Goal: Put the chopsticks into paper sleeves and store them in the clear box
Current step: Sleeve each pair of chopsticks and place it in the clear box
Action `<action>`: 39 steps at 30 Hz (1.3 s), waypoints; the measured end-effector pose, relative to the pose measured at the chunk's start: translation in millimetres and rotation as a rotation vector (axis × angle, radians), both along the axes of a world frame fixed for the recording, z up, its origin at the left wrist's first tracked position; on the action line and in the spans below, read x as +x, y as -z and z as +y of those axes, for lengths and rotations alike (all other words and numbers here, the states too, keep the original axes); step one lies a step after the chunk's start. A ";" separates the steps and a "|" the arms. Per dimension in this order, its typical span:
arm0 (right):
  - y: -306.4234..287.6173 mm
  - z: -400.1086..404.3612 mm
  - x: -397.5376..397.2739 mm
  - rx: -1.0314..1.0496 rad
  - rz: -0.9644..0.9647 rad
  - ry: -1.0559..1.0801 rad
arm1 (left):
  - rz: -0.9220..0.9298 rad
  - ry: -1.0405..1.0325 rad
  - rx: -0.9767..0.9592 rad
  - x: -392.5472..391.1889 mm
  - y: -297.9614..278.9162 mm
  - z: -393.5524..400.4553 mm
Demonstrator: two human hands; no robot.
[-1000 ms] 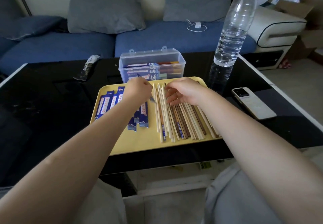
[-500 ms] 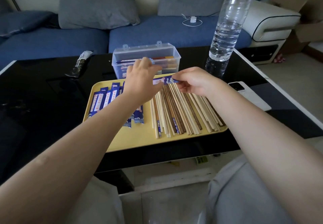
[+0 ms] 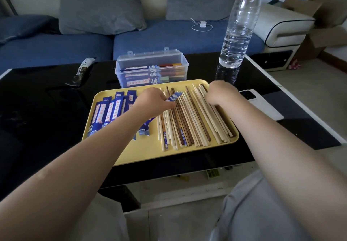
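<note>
Fingers of the left hand (image 3: 156, 99) pinch a blue paper sleeve (image 3: 173, 97) above the loose chopsticks (image 3: 189, 116). Fingers of the right hand (image 3: 218, 94) curl down onto the far ends of those chopsticks; whether they grip any cannot be told. Chopsticks lie on the right half of a yellow tray (image 3: 169, 156); spare sleeves (image 3: 109, 111) lie on its left half. Clear box (image 3: 152, 69), holding sleeved pairs, stands just behind the tray. Water bottle (image 3: 238, 28) and phone (image 3: 261, 105) stand to the right on the black table (image 3: 37, 109).
</note>
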State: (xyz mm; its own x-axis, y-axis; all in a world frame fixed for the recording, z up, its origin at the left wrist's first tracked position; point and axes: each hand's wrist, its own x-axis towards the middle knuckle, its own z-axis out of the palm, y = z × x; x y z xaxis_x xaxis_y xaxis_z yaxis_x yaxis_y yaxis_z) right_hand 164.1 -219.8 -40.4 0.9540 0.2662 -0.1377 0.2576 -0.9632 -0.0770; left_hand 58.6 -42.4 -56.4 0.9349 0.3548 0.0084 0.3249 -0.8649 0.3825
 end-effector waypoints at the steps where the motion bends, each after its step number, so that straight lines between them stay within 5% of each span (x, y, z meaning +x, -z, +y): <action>1: 2.0 1.1 -2.5 -0.060 0.036 -0.002 | 0.026 -0.024 -0.039 1.6 2.3 0.5; 7: 10.8 12.4 -10.7 -0.131 0.106 -0.089 | 0.073 -0.074 -0.145 4.6 10.6 4.8; 29: 16.3 13.8 -1.5 0.336 0.187 -0.026 | 0.080 -0.077 -0.135 1.3 8.2 3.3; 34: 3.9 11.3 -4.9 0.760 0.211 -0.122 | 0.012 -0.137 -0.281 0.3 3.9 7.2; 39: -7.6 13.5 -9.5 1.242 0.538 0.036 | -0.012 -0.234 -0.683 -4.6 -12.6 3.1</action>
State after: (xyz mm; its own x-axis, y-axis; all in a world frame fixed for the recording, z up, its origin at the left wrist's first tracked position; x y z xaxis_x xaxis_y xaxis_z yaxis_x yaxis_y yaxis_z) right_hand 154.6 -206.4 -32.8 0.8677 0.4627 -0.1817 -0.1035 -0.1895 -0.9764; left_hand 53.9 -39.3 -43.8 0.8349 0.4758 -0.2767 0.4647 -0.3400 0.8176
